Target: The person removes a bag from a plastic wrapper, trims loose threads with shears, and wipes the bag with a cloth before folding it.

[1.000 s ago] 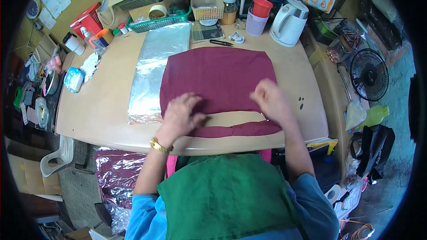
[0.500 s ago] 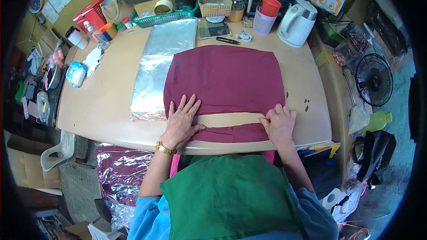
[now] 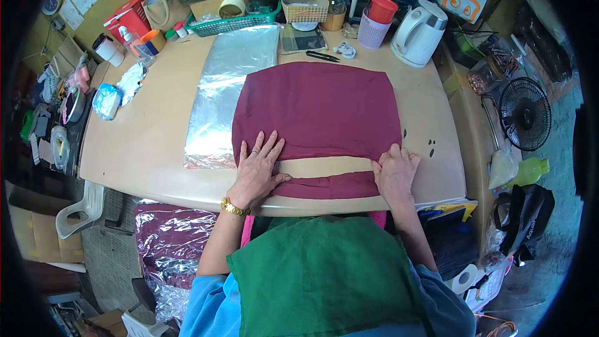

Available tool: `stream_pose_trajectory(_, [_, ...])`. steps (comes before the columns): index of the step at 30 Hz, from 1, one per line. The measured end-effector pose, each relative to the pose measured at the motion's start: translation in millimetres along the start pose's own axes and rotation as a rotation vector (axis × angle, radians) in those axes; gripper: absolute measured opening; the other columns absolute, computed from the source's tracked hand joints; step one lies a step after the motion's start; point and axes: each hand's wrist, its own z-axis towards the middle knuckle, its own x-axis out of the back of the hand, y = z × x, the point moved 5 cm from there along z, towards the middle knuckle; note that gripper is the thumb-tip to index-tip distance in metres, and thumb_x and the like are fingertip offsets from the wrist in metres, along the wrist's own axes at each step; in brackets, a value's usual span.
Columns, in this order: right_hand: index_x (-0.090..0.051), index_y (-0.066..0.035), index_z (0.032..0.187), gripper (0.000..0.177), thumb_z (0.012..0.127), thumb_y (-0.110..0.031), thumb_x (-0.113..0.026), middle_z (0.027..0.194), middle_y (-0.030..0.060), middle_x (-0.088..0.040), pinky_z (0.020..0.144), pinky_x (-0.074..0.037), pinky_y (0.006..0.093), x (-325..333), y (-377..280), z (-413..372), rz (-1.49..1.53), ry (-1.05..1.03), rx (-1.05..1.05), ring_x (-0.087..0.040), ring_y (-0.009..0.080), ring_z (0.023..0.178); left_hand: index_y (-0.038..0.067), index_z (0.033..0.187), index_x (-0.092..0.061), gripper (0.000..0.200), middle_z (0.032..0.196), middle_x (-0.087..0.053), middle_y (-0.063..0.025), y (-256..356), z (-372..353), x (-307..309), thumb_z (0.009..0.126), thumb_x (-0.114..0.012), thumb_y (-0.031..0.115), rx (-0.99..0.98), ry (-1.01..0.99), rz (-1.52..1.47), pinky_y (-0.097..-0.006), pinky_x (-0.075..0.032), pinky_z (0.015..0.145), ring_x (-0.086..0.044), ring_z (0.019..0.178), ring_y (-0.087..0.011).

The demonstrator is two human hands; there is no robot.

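Note:
A folded maroon cloth lies flat on the table in front of me. Along the table's front edge runs a narrow strip of the same maroon cloth, with a band of bare tabletop between the two. My left hand rests flat, fingers spread over the cloth's near left corner and thumb at the strip's left end. At the near right corner my right hand is closed, its fingertips pinching the maroon cloth's edge. Whether it also holds the strip's right end is hidden beneath the hand.
Clear plastic bags lie partly under the cloth on the left. Black thread snips are beyond it. A white kettle, a lilac cup and a green basket stand along the table's back. Wrapped maroon cloth sits below the left front edge.
The view has shifted very slightly. My right hand has edged a little to the right at the cloth's corner, while my left hand stays flat in its place.

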Motion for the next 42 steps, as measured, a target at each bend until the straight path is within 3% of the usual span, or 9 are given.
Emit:
stream_pose_trajectory(5, [-0.07, -0.007, 0.08, 0.019, 0.075, -0.025, -0.076, 0.092, 0.0088, -0.055, 0.082, -0.037, 0.0437, 6.1, 17.7, 2.5, 0.038, -0.036, 0.017, -0.057, 0.0271, 0.093, 0.014, 0.154, -0.034, 0.093, 0.162, -0.028, -0.0075, -2.9, -4.2, -5.3, 0.079, -0.071, 0.055, -0.011, -0.007, -0.011, -0.0623, -0.02, 0.117, -0.022, 0.15, -0.033])
stream_pose_trajectory(8, [-0.069, -0.007, 0.089, 0.021, 0.074, -0.019, -0.077, 0.096, 0.0084, -0.055, 0.083, -0.039, 0.0443, 9.5, 22.7, 7.4, 0.002, -0.138, 0.016, -0.056, 0.0269, 0.095, 0.012, 0.154, -0.033, 0.095, 0.164, -0.025, -0.0059, 7.1, -3.2, -1.1, 0.079, -0.071, 0.057, 0.05, -0.117, 0.068, -0.0633, -0.021, 0.117, -0.021, 0.151, -0.0317])
stream_pose_trajectory(11, [-0.066, -0.006, 0.098, 0.027, 0.075, -0.016, -0.077, 0.097, 0.0086, -0.055, 0.083, -0.04, 0.0422, 32.2, -4.5, 21.5, 0.314, -0.004, 0.141, -0.056, 0.0276, 0.097, 0.01, 0.129, -0.061, 0.065, 0.139, -0.052, -0.0111, 30.8, 4.4, 17.2, 0.073, -0.082, 0.035, 0.025, 0.129, 0.053, -0.0485, -0.042, 0.101, -0.049, 0.129, -0.0297])
stream_pose_trajectory(14, [-0.064, -0.007, 0.105, 0.031, 0.077, -0.014, -0.075, 0.102, 0.0083, -0.057, 0.085, -0.041, 0.0403, 21.1, -47.3, 27.5, 0.504, -0.02, 0.418, -0.055, 0.0281, 0.098, 0.01, 0.102, -0.068, 0.032, 0.1, -0.058, -0.0086, 57.9, 15.0, 15.4, 0.075, -0.079, 0.021, -0.172, 0.285, -0.019, -0.041, -0.046, 0.083, -0.058, 0.098, -0.0274])
stream_pose_trajectory(18, [-0.064, -0.006, 0.1, 0.017, 0.085, -0.014, -0.068, 0.1, 0.0084, -0.058, 0.085, -0.042, 0.0409, -21.8, -53.1, 35.3, 0.523, -0.036, 0.414, -0.056, 0.0277, 0.097, 0.008, 0.092, -0.067, 0.01, 0.086, -0.06, -0.0066, 40.5, 32.7, -2.2, 0.086, -0.069, 0.016, -0.23, 0.399, -0.146, -0.037, -0.048, 0.077, -0.061, 0.088, -0.0265])
stream_pose_trajectory(31, [-0.063, -0.003, 0.091, 0.014, 0.094, -0.01, -0.052, 0.089, 0.0134, -0.063, 0.083, -0.045, 0.0457, -55.2, -44.5, 66.0, 0.7, -0.24, 0.293, -0.06, 0.0326, 0.091, 0.003, 0.088, -0.062, 0.016, 0.082, -0.064, -0.0153, 16.7, 55.9, -16.2, 0.096, -0.056, 0.016, -0.2, 0.338, -0.215, -0.0438, -0.051, 0.07, -0.063, 0.078, -0.0342])
stream_pose_trajectory(38, [-0.062, -0.005, 0.095, 0.011, 0.094, -0.013, -0.054, 0.095, 0.0112, -0.061, 0.088, -0.042, 0.0451, -37.3, -48.7, 49.1, 0.65, -0.235, 0.294, -0.058, 0.0304, 0.096, 0.004, 0.088, -0.061, 0.018, 0.082, -0.061, -0.014, 26.5, 40.3, -4.2, 0.093, -0.064, 0.021, -0.215, 0.344, -0.268, -0.0444, -0.049, 0.073, -0.062, 0.08, -0.0331])
stream_pose_trajectory(41, [-0.061, -0.007, 0.096, 0.012, 0.092, -0.019, -0.06, 0.096, 0.0093, -0.059, 0.092, -0.04, 0.0442, -7.4, -48.7, 33.6, 0.491, -0.093, 0.295, -0.056, 0.0301, 0.098, 0.004, 0.088, -0.061, 0.021, 0.083, -0.06, -0.0134, 29.3, 20.5, 1.6, 0.088, -0.071, 0.024, -0.204, 0.278, -0.26, -0.0454, -0.048, 0.075, -0.061, 0.081, -0.0334])
stream_pose_trajectory(42, [-0.061, -0.007, 0.095, 0.015, 0.091, -0.021, -0.063, 0.095, 0.0092, -0.059, 0.092, -0.041, 0.0448, -2.9, -42.5, 29.5, 0.526, -0.257, 0.291, -0.056, 0.0307, 0.097, 0.005, 0.088, -0.062, 0.023, 0.085, -0.06, -0.0133, 26.9, 15.7, 5.1, 0.085, -0.074, 0.025, -0.183, 0.221, -0.253, -0.0456, -0.048, 0.076, -0.061, 0.083, -0.0338])
